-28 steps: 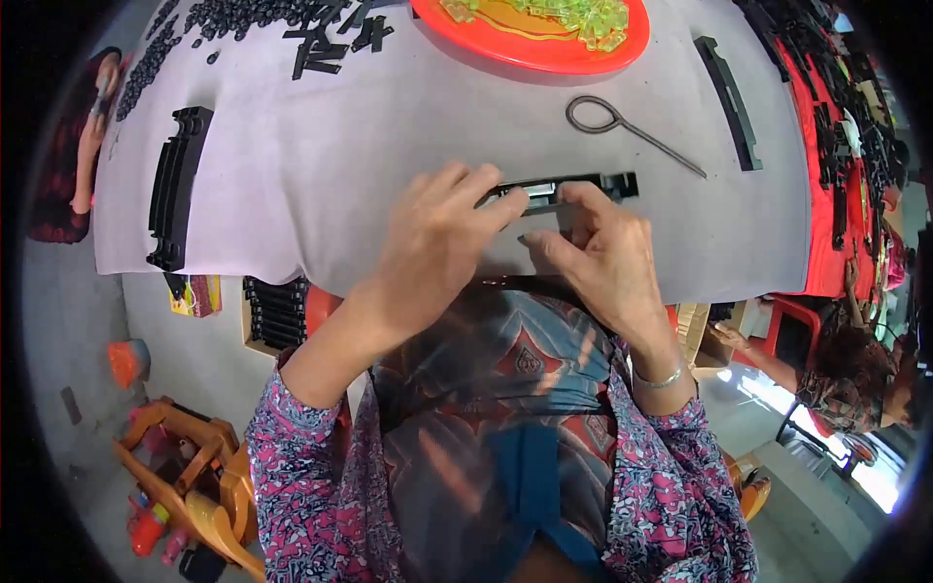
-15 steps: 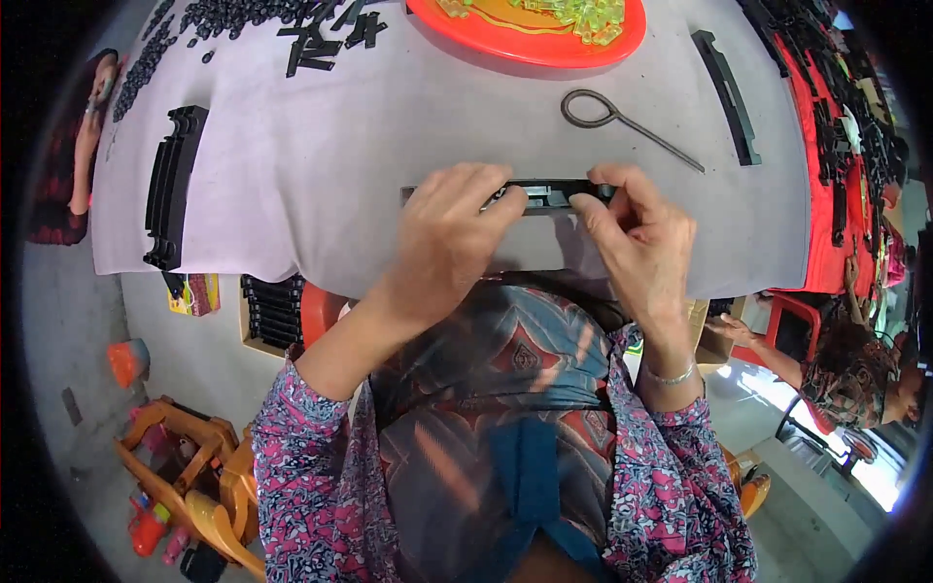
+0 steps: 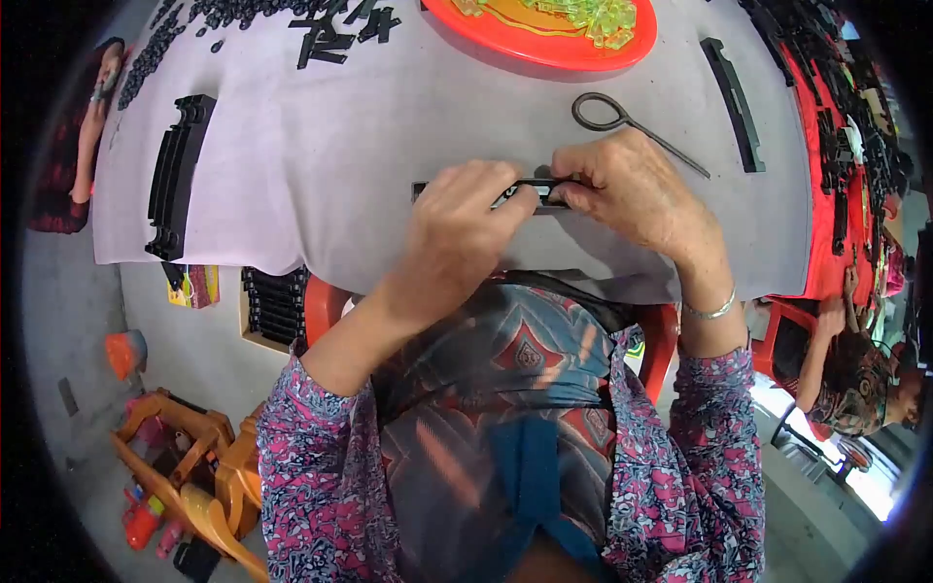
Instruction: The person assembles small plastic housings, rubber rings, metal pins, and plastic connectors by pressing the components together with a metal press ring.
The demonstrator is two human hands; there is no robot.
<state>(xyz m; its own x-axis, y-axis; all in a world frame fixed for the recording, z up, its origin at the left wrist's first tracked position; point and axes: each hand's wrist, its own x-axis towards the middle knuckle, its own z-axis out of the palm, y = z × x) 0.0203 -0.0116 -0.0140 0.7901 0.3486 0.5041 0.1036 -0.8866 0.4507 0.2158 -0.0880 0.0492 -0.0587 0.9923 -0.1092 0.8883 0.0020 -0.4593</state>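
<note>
Near the table's front edge I hold a narrow black plastic bar [image 3: 544, 192] with a silvery part in its slot. My left hand [image 3: 465, 216] is closed over its left part, and that end sticks out beyond the fingers. The fingers of my right hand [image 3: 632, 185] pinch at its right part, covering that end. Whether a smaller piece is between the right fingertips is hidden. Behind my right hand lies a metal rod with a ring handle [image 3: 641, 124].
A red tray [image 3: 544, 64] holds yellow-green translucent pieces [image 3: 607, 24]. Black strips [image 3: 330, 44] and small black parts [image 3: 219, 14] lie far left. Black bars lie at left [image 3: 180, 175] and right [image 3: 734, 105]. People sit at both sides, one sleeve [image 3: 63, 185] at left.
My right hand has shifted left along the bar and turned, its back now upward, covering the bar's right end. My left hand stays on the bar. The co-worker at right has moved an arm.
</note>
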